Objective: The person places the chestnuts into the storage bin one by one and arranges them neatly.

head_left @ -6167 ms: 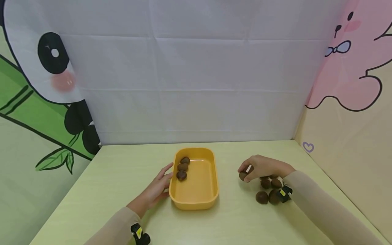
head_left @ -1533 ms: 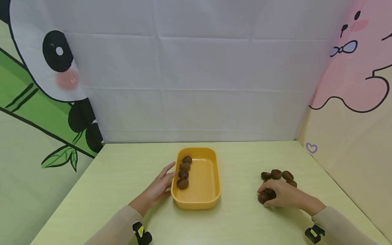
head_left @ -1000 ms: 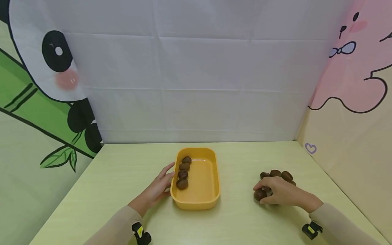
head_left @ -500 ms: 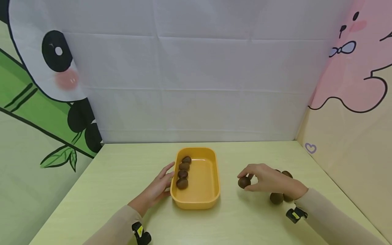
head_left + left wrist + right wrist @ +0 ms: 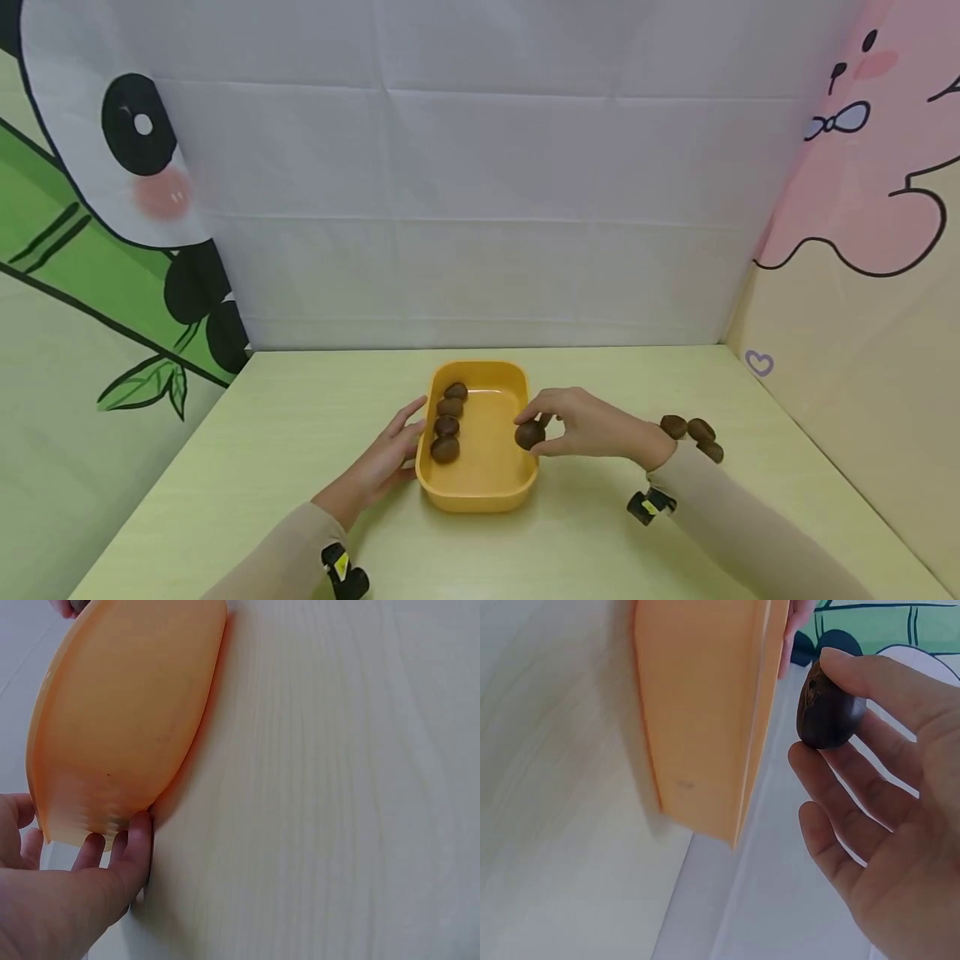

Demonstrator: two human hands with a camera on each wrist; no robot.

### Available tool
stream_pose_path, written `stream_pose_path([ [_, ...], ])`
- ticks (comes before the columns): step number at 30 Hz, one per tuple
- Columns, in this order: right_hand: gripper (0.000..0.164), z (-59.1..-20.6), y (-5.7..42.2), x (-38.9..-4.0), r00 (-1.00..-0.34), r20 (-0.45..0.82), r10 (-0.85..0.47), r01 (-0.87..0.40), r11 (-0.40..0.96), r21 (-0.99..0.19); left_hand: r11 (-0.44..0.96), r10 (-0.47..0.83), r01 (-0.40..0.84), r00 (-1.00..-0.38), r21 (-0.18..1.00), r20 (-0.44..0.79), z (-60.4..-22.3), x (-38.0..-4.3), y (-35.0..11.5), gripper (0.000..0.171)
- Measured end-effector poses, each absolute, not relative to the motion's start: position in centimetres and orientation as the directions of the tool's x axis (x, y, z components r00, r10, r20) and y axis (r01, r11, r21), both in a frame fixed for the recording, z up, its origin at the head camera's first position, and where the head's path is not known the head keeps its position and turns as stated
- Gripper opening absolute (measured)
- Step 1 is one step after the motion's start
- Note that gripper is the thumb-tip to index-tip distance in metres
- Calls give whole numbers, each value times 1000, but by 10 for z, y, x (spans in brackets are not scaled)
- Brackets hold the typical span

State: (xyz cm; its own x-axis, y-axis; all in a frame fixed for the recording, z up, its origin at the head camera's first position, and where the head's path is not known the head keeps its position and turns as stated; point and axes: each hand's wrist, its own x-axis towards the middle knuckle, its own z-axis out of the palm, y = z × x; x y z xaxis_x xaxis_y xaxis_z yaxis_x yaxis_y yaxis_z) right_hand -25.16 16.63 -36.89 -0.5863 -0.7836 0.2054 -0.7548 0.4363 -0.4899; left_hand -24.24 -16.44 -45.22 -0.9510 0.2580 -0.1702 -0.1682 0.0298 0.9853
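A dark brown chestnut (image 5: 529,435) is pinched between the thumb and fingers of my right hand (image 5: 592,427), held over the right rim of the yellow tray (image 5: 487,503). The right wrist view shows the same chestnut (image 5: 831,711) clear of the tray's outer wall (image 5: 697,720). Several chestnuts (image 5: 447,426) lie in a column along the left inner side of the tray. My left hand (image 5: 375,471) rests against the tray's left outer wall with loosely extended fingers. Up close in the left wrist view, its fingertips (image 5: 139,825) touch the wall low down near the tabletop.
Loose chestnuts (image 5: 701,430) lie on the table at the right, behind my right forearm, which may hide others. The pale wood-grain tabletop (image 5: 300,417) ends at a white sheet (image 5: 480,208) at the back. Cartoon-printed walls (image 5: 847,333) stand at both sides.
My right hand took a chestnut from the right-hand group and carried it left to the tray. Earlier, one more chestnut joined the column in the tray. My left hand stayed at the tray.
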Motion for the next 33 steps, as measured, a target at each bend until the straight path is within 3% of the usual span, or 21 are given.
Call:
stream_pose_path([
  [5,37,-382,137,-258,-536,218,-816,-781,381,-494,25,262,-166,-951,986,-166,-452,-242,-165,56],
  [12,35,-404,100,-261,-531,157,-833,-754,379,-537,30,259,-171,-950,985,-173,-452,-242,-164,54],
  [25,32,-421,55,-262,-444,133,-886,-872,394,-291,43,277,-161,-946,986,-166,-452,-242,-165,57],
  [33,29,-426,47,-263,-454,118,-883,-869,410,-278,43,271,-162,-948,986,-168,-452,-242,-165,56],
])
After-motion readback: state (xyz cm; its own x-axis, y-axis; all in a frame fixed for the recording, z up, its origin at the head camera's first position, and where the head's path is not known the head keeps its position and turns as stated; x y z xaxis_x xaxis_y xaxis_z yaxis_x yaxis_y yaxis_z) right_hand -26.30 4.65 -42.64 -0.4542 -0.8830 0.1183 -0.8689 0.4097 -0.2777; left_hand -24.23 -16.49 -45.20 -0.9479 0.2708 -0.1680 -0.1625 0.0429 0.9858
